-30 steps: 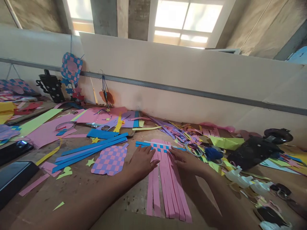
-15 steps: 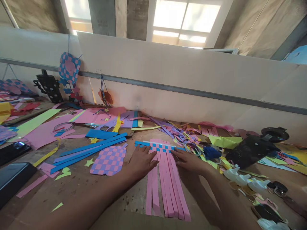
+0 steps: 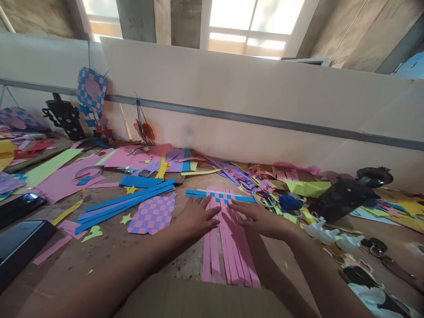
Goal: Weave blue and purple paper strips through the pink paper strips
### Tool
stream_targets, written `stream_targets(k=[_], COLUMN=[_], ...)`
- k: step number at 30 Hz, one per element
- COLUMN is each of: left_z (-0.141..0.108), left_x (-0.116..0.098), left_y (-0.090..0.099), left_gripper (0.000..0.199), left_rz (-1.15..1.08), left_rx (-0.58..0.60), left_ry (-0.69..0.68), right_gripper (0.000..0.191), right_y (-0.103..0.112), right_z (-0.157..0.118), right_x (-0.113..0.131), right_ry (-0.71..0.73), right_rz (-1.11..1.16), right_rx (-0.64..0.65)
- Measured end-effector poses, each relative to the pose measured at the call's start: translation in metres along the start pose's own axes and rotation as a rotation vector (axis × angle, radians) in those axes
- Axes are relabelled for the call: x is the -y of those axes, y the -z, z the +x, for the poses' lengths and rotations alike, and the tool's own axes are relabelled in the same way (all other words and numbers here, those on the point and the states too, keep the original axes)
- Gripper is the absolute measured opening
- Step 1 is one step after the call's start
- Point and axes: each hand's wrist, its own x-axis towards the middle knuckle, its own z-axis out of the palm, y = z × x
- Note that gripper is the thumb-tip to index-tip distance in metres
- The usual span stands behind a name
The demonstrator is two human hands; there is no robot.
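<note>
Before me lie long pink paper strips, joined at their far end and loose toward me. Blue paper strips run crosswise through that far end in a checked weave, with their ends sticking out on both sides. My left hand rests at the left of the weave, fingers spread, fingertips just below the blue strip. From the right, my right hand reaches over the pink strips with outstretched fingers at the weave's lower edge. Neither hand grips anything. Part of the weave is hidden beneath the fingers.
A pink-and-purple checked paper piece and several loose blue strips lie left. Black phones sit farther left. Paper scraps, a black tumbler and small glue bottles are at right. A white panel stands behind.
My right hand has shifted left and inward, its fingertips now over the middle of the weave. My left hand stays about where it was. The view has tilted slightly.
</note>
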Motion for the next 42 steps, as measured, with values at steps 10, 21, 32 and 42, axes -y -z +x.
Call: stream_targets(k=[10, 21, 32, 42], left_z=[-0.002, -0.004, -0.029, -0.044], left_x=[0.003, 0.001, -0.005, -0.02], left_y=[0.002, 0.005, 0.002, 0.008], left_gripper=[0.062, 0.067, 0.082, 0.078], left_rz=[-0.08, -0.062, -0.12, -0.095], left_rx=[0.004, 0.051, 0.111, 0.121], left_ry=[-0.035, -0.016, -0.125, -0.132], right_gripper=[0.068, 0.085, 0.078, 0.076], right_y=[-0.033, -0.058, -0.104, -0.09], right_z=[-0.087, -0.122, -0.166, -0.169], right_x=[0.093, 0.132, 0.102, 0.12], right_ry=[0.059, -0.084, -0.073, -0.058], right_rz=[0.092, 0.159, 0.155, 0.174], right_rx=[0.228, 0.305, 0.168, 0.134])
